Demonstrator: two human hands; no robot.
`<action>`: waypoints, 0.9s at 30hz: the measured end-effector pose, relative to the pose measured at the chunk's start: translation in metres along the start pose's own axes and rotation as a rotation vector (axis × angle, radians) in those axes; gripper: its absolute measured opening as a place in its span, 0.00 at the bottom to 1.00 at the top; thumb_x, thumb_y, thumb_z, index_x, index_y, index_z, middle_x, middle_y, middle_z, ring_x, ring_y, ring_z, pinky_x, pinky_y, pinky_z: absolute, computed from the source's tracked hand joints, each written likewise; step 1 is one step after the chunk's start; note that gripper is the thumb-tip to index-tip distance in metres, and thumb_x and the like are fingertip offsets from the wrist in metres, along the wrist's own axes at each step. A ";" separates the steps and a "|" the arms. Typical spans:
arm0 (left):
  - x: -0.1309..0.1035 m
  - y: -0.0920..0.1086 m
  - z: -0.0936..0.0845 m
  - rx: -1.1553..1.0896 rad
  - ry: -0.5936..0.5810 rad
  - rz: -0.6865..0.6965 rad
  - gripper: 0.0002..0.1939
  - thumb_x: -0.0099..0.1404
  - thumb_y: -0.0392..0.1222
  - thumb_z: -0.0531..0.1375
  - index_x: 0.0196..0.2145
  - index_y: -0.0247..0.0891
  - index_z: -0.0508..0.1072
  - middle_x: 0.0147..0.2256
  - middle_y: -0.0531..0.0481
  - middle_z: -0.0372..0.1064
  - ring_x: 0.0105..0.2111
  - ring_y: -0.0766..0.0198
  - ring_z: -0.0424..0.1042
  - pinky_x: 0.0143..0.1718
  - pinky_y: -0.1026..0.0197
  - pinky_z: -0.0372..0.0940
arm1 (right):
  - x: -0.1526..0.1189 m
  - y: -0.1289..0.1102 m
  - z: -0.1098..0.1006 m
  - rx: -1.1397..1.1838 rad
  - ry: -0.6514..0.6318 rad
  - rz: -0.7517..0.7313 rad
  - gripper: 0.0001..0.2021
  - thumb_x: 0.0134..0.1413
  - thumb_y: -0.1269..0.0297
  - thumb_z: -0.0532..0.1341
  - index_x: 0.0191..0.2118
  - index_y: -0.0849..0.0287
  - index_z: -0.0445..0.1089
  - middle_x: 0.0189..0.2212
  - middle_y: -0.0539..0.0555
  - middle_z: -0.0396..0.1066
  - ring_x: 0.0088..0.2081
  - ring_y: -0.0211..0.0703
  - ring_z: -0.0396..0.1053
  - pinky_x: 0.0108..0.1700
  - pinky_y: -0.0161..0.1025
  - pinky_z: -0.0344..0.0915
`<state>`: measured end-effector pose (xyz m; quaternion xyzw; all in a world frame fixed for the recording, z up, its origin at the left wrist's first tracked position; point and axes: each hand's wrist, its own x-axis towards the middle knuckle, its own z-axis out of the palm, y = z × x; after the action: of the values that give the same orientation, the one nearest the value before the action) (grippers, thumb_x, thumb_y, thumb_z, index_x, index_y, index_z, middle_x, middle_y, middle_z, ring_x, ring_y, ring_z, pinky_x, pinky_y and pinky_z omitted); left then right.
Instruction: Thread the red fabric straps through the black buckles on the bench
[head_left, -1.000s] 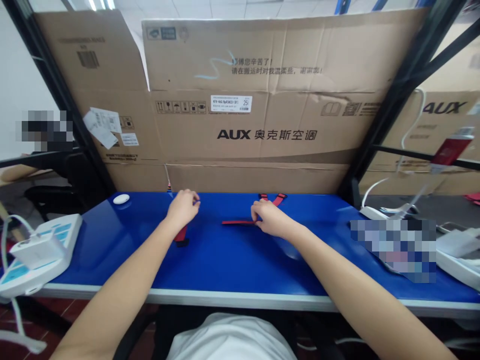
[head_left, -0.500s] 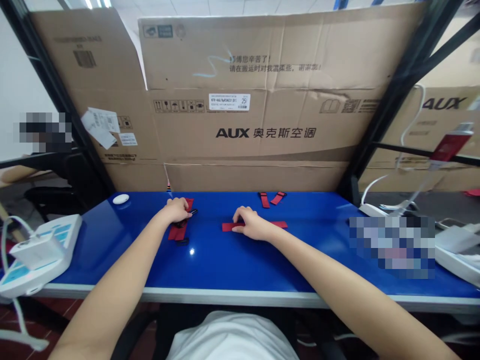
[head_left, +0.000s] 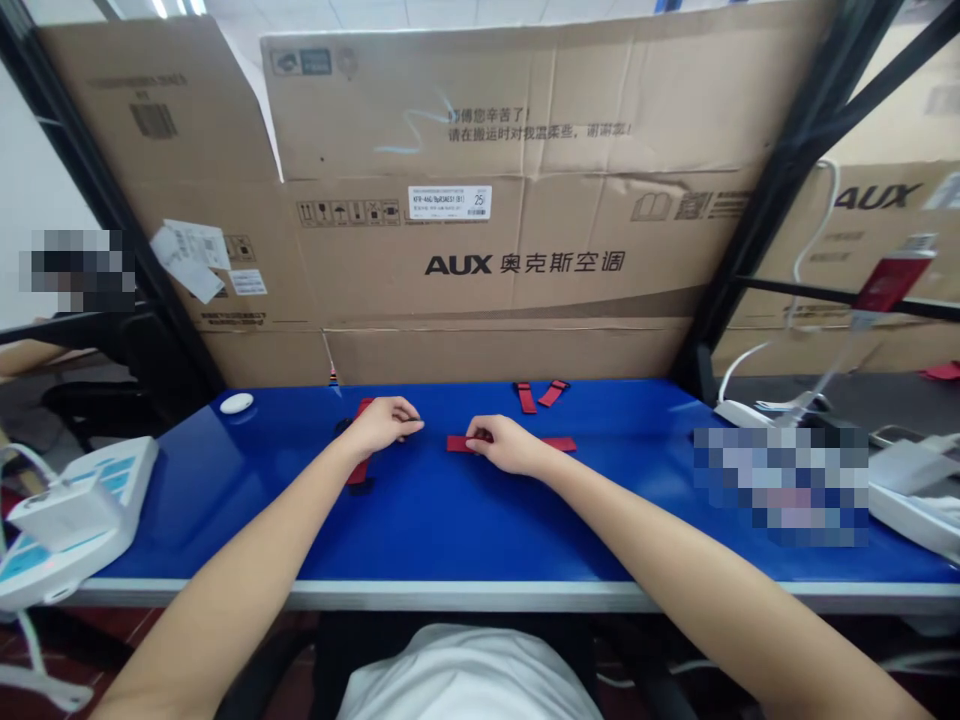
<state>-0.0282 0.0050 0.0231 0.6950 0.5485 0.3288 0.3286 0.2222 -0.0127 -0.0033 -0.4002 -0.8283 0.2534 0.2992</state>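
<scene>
A flat red strap (head_left: pixel 559 444) lies across the middle of the blue table (head_left: pixel 465 520). My right hand (head_left: pixel 504 447) rests on its left part, with thumb and fingers pinching the strap near its left end. My left hand (head_left: pixel 384 421) hovers just left of it, fingertips pinched together as if on a small black buckle that barely shows. Under my left wrist lies a pile of red straps (head_left: pixel 359 468) with a black end. Two more short red straps (head_left: pixel 526 397) lie at the back of the table.
Large cardboard boxes (head_left: pixel 525 200) wall off the back of the table. A white round object (head_left: pixel 236 403) sits back left. A white power strip (head_left: pixel 67 510) with cables overhangs the left edge. More white devices and cables (head_left: pixel 907 490) crowd the right end.
My left hand lifted off the red strap pile and moved right toward the flat strap, fingers now pinched. My right hand stayed at the strap's left end after sliding left along it.
</scene>
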 end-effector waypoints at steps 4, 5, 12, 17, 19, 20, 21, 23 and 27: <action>-0.007 0.016 0.022 -0.540 -0.080 0.042 0.20 0.52 0.44 0.70 0.40 0.34 0.72 0.34 0.46 0.74 0.34 0.63 0.74 0.39 0.58 0.68 | 0.003 0.006 0.000 0.143 0.043 -0.022 0.04 0.56 0.65 0.57 0.33 0.59 0.66 0.25 0.49 0.69 0.28 0.38 0.66 0.33 0.36 0.61; -0.008 0.018 0.026 -0.621 -0.087 0.039 0.20 0.51 0.42 0.71 0.40 0.34 0.72 0.35 0.46 0.74 0.36 0.63 0.74 0.42 0.58 0.68 | 0.004 0.007 0.000 0.189 0.059 -0.027 0.05 0.56 0.64 0.56 0.33 0.59 0.66 0.25 0.49 0.68 0.28 0.38 0.66 0.34 0.36 0.61; -0.013 0.024 0.036 -0.758 -0.108 0.032 0.19 0.51 0.40 0.71 0.40 0.33 0.73 0.34 0.48 0.73 0.36 0.64 0.74 0.43 0.58 0.68 | 0.007 0.006 -0.006 0.300 0.112 -0.072 0.06 0.56 0.62 0.56 0.35 0.58 0.65 0.25 0.49 0.67 0.28 0.39 0.66 0.34 0.36 0.61; -0.013 0.026 0.035 -0.655 -0.107 0.058 0.18 0.50 0.40 0.71 0.38 0.33 0.75 0.34 0.48 0.72 0.33 0.67 0.71 0.37 0.63 0.66 | 0.005 0.001 -0.009 0.292 0.080 -0.075 0.07 0.56 0.61 0.57 0.34 0.59 0.66 0.24 0.49 0.67 0.28 0.38 0.65 0.33 0.36 0.59; -0.014 0.027 0.036 -0.660 -0.116 0.052 0.18 0.49 0.40 0.71 0.37 0.33 0.75 0.34 0.49 0.72 0.33 0.67 0.71 0.38 0.62 0.66 | 0.005 -0.001 -0.009 0.298 0.067 -0.088 0.08 0.56 0.60 0.57 0.34 0.59 0.66 0.25 0.49 0.67 0.28 0.38 0.65 0.33 0.36 0.60; -0.014 0.027 0.038 -0.670 -0.130 0.043 0.17 0.49 0.40 0.71 0.37 0.33 0.75 0.34 0.48 0.72 0.33 0.67 0.71 0.39 0.61 0.67 | 0.005 -0.001 -0.009 0.307 0.064 -0.097 0.08 0.56 0.59 0.57 0.34 0.59 0.66 0.25 0.49 0.67 0.28 0.38 0.64 0.33 0.36 0.60; -0.015 0.027 0.039 -0.682 -0.144 0.033 0.17 0.49 0.39 0.71 0.37 0.33 0.75 0.34 0.48 0.73 0.34 0.66 0.72 0.40 0.60 0.67 | 0.005 -0.002 -0.009 0.324 0.067 -0.106 0.09 0.56 0.58 0.57 0.34 0.59 0.66 0.26 0.49 0.66 0.28 0.38 0.64 0.33 0.36 0.59; -0.016 0.028 0.044 -0.694 -0.161 0.011 0.18 0.47 0.36 0.71 0.37 0.33 0.75 0.34 0.47 0.73 0.35 0.65 0.72 0.41 0.58 0.68 | 0.005 -0.005 -0.008 0.378 0.080 -0.112 0.10 0.56 0.57 0.58 0.37 0.59 0.66 0.27 0.49 0.65 0.28 0.37 0.62 0.32 0.35 0.59; -0.019 0.035 0.045 -0.621 -0.184 0.018 0.18 0.47 0.34 0.70 0.38 0.33 0.75 0.37 0.45 0.73 0.37 0.62 0.73 0.43 0.56 0.69 | 0.003 -0.012 -0.005 0.384 0.085 -0.139 0.16 0.53 0.55 0.61 0.46 0.56 0.66 0.34 0.50 0.64 0.30 0.36 0.61 0.34 0.35 0.59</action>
<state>0.0246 -0.0242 0.0241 0.5931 0.3836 0.4192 0.5703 0.2182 -0.0162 0.0086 -0.2878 -0.7771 0.3684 0.4214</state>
